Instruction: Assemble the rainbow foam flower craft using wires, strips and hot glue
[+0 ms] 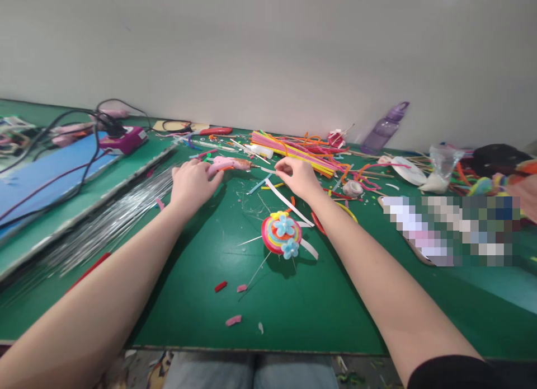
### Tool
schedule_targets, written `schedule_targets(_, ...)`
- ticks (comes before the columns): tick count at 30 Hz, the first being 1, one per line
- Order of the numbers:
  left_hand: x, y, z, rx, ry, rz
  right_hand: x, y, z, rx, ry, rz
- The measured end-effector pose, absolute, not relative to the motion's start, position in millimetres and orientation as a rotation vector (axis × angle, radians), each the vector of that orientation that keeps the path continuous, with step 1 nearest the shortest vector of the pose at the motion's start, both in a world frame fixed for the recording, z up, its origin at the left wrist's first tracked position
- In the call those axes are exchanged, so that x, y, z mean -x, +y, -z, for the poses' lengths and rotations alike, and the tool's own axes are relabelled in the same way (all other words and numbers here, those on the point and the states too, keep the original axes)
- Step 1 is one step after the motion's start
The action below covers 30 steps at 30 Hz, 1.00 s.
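Note:
My left hand (192, 183) is closed around a pink hot glue gun (230, 163), whose nozzle points right. Between the thumb and fingers of my right hand (297, 177) is a small white strip (267, 170), its free end close to the nozzle; whether they touch I cannot tell. Below my hands a round rainbow-ringed pipe-cleaner piece (268, 240) with blue flowers (284, 225) lies on the green table (184, 316). White strips (287, 203) lie beside and partly under it.
Colourful pipe cleaners (293, 151) are heaped at the back. A purple bottle (384, 130) leans at the wall. Thin wires (121, 221) lie left, near a magenta power socket (123, 141) with black cables. On the right are a phone (409, 238) and a plastic bag (442, 168).

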<state>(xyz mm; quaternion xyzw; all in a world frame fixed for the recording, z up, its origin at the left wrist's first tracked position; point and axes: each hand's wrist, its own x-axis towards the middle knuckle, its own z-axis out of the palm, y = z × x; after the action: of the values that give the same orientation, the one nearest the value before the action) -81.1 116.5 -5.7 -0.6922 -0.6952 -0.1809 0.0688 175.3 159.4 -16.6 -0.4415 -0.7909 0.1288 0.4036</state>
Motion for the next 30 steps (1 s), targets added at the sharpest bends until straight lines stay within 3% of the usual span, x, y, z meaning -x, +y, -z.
schedule_targets(30,83.2,118.9,9.4,2.085,-2.052,0.571,-174.8,160.1,15.8,1.117,-1.968,-0.371)
